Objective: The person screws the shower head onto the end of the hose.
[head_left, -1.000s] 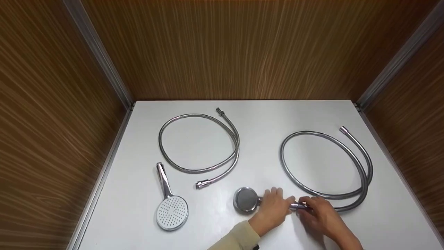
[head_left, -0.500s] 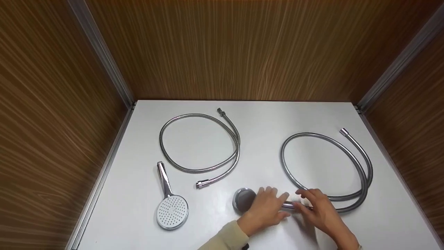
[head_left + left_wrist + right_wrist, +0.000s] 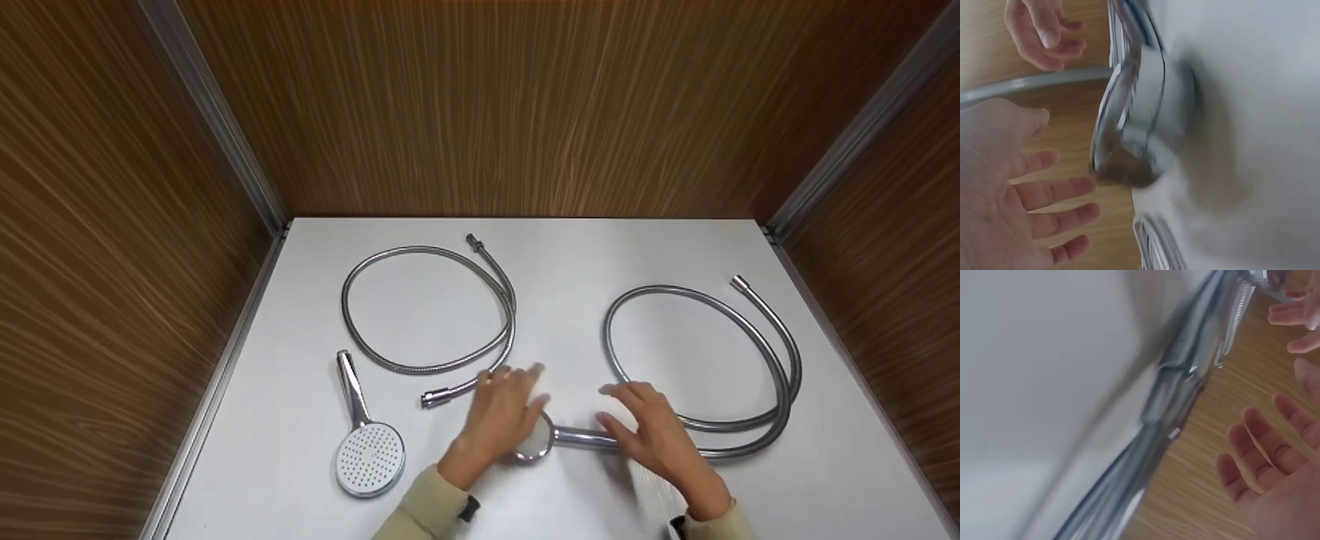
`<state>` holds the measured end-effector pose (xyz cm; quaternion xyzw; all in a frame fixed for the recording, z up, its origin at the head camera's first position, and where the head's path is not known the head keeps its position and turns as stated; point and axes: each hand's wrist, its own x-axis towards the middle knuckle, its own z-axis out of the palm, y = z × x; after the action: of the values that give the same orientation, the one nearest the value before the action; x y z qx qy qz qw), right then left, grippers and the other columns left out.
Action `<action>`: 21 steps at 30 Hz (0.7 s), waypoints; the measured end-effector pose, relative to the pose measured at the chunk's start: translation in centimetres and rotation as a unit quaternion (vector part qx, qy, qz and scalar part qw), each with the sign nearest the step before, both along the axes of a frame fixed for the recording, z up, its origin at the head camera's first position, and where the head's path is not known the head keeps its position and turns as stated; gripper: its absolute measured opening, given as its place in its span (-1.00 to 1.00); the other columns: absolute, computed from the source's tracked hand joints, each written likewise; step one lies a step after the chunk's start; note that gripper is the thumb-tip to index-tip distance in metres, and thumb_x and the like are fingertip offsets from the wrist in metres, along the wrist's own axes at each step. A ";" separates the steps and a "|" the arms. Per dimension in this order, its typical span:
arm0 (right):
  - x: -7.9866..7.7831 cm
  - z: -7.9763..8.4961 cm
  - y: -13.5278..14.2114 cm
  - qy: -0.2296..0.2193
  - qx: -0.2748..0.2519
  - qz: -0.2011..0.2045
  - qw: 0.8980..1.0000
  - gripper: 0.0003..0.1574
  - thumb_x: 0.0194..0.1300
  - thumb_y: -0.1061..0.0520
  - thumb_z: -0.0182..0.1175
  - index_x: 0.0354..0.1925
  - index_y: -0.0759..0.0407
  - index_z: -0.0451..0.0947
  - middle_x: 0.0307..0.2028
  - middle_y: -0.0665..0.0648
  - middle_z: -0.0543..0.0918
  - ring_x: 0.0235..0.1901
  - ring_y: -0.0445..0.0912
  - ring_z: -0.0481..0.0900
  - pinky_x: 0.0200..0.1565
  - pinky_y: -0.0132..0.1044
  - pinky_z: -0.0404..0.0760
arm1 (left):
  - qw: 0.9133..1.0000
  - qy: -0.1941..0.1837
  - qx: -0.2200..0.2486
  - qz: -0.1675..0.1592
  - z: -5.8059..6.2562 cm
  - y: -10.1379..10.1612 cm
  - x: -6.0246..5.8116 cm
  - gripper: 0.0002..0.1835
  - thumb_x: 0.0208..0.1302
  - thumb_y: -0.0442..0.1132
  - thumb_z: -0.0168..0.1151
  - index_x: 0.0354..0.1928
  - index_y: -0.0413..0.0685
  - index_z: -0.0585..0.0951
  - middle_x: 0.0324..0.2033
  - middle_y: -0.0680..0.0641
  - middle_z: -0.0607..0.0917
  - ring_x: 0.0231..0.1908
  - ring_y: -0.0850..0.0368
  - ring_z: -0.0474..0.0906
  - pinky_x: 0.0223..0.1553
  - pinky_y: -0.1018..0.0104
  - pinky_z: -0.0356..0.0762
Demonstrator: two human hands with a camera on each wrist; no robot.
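In the head view a chrome shower head (image 3: 537,444) lies on the white table, its handle pointing right. The right-hand grey hose (image 3: 739,453) runs in line with the handle; the right wrist view shows a connector (image 3: 1163,395) where they meet. My left hand (image 3: 498,414) hovers over the left side of the shower head with fingers spread, holding nothing. Above the handle's right end, my right hand (image 3: 654,433) is held with loose fingers and an empty palm, hiding part of the joint. In the left wrist view a gap separates the fingers from the shower head (image 3: 1145,112).
A second shower head (image 3: 370,459) with a white perforated face lies at the left. Behind it a coiled metal hose (image 3: 420,369) has its near end close to my left hand. Wood-patterned panels (image 3: 480,112) enclose the table (image 3: 570,255) at the back and sides.
My left hand has let go of the handle and moved left over the shower head. My right hand has released the joint and risen slightly left. The shower head and hose have barely moved.
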<state>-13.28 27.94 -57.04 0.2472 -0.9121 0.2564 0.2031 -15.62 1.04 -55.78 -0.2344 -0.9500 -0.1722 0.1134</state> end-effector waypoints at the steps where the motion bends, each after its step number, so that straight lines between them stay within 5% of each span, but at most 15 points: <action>1: -0.2 0.1 -0.5 -0.001 -0.001 0.004 1.000 -0.52 0.14 0.17 0.58 0.04 0.15 0.71 -0.08 0.12 0.75 -0.03 0.05 0.67 -0.05 0.04 0.63 | 1.000 -0.003 0.012 0.009 0.1 -0.7 -0.2 -0.48 0.58 0.10 0.09 0.42 0.03 0.52 0.09 -0.11 0.78 0.16 -0.08 0.66 0.22 -0.13 0.52; 6: -1.2 0.6 -2.7 0.016 0.002 0.037 0.999 -0.53 0.17 0.15 0.56 0.05 0.15 0.70 -0.09 0.13 0.75 -0.03 0.05 0.70 -0.02 0.01 0.66 | 0.996 0.032 0.062 0.059 -0.1 -4.3 -1.1 -0.51 0.55 0.01 0.16 0.38 -0.04 0.54 0.13 -0.25 0.73 0.19 -0.22 0.63 0.21 -0.26 0.49; 11: -2.2 1.0 -5.1 0.039 0.020 0.062 0.997 -0.52 0.20 0.11 0.53 0.08 0.14 0.68 -0.08 0.15 0.74 -0.04 0.06 0.70 -0.01 -0.01 0.69 | 0.989 0.085 0.062 0.108 -0.5 -7.7 -1.8 -0.53 0.49 -0.05 0.25 0.32 -0.10 0.56 0.07 -0.31 0.71 0.12 -0.28 0.63 0.11 -0.24 0.50; 21: -3.2 2.1 -10.6 -0.012 0.027 0.103 0.994 -0.53 0.32 0.06 0.46 0.16 0.10 0.65 0.03 0.13 0.72 0.07 0.05 0.65 0.04 -0.02 0.63 | 0.978 0.101 0.056 0.173 -0.5 -13.8 -3.0 -0.51 0.40 -0.12 0.35 0.29 -0.14 0.59 0.06 -0.34 0.70 0.13 -0.32 0.59 0.09 -0.25 0.41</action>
<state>-16.47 17.35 -54.98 0.3418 -0.8908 0.2544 0.1579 -18.59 -12.79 -56.29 -0.0764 -0.9488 -0.1781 0.2493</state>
